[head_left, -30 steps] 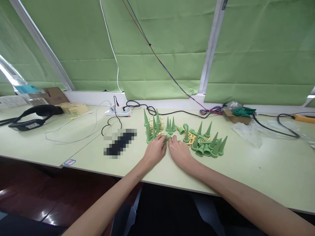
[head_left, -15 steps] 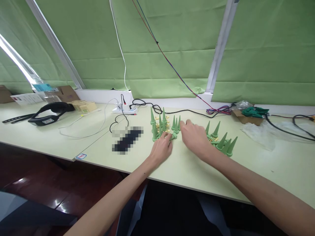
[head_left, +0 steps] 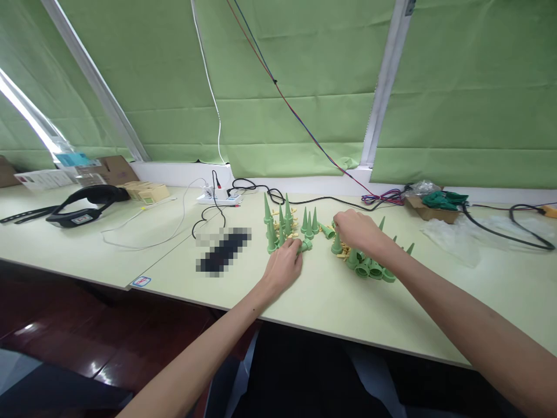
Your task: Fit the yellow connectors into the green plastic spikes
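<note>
My left hand rests on the table with its fingers closed round a green cone lying on its side. Just beyond it stands a group of upright green cones among small yellow pieces. My right hand has its fingertips pinched at the top of an upright green cone. Under and beside that wrist are several more cones, some lying with their hollow bases toward me. Between my hands, three cones stand upright and another cone lies tipped over.
A power strip and black cable run along the back wall. Left are a blurred dark object, a black headset strap and small yellowish boxes. On the right are a cardboard box and clear plastic bags.
My right hand has moved right, from beside the three upright cones to the top of a cone in the right group. The left hand stays on its lying cone. The view has shifted slightly.
</note>
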{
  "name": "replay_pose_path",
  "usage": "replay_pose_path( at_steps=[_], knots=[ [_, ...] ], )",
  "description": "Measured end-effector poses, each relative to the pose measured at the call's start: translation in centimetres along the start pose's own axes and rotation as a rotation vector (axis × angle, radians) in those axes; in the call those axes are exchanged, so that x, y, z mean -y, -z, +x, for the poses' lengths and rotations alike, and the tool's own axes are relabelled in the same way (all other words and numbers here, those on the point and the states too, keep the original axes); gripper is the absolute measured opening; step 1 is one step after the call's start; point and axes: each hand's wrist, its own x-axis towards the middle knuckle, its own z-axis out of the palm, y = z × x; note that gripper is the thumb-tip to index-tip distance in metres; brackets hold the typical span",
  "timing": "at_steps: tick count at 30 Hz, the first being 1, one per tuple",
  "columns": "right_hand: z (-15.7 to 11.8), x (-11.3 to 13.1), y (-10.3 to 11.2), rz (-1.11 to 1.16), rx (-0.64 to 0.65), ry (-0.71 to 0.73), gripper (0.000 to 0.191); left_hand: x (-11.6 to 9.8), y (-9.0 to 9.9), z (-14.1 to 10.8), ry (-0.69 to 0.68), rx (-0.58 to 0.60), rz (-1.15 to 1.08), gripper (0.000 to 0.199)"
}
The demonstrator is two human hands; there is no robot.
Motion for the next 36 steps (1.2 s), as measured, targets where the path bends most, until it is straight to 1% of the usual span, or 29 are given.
replay_pose_path(
  at_steps=[8, 11, 13, 17, 20, 29, 32, 36],
  knots=[
    [1.5, 1.0, 0.3, 0.055, -0.058, 0.034, 0.02, 0.0, 0.1, -0.1, -0.003, 0.011, 0.031, 0.014],
    [2.3, 1.6, 0.2, 0.086, -0.075, 0.051, 0.019, -0.1, 0.1, -0.2, -0.025, 0.009, 0.046, 0.015],
    [2.8, 2.0, 0.2, 0.107, -0.085, 0.062, 0.019, -0.2, 0.1, -0.4, -0.076, 0.007, 0.047, 0.015],
    [3.6, 3.0, 0.3, 0.15, -0.081, 0.087, 0.017, -0.5, 0.2, -0.6, -0.238, 0.007, 0.029, 0.018],
    [4.1, 3.7, 0.3, 0.174, -0.088, 0.112, 0.018, -0.6, 0.2, -0.6, -0.297, -0.007, 0.004, 0.019],
    [5.1, 5.1, 0.2, 0.188, -0.09, 0.156, 0.021, -0.6, 0.2, -0.6, -0.275, -0.039, -0.053, 0.028],
    [5.1, 5.1, 0.1, 0.208, -0.093, 0.161, 0.023, -0.6, 0.2, -0.6, -0.254, -0.059, -0.093, 0.027],
    [4.8, 4.5, 0.0, 0.26, -0.139, 0.122, 0.032, -0.5, 0.0, -0.7, -0.192, -0.128, -0.167, 0.025]
  ],
)
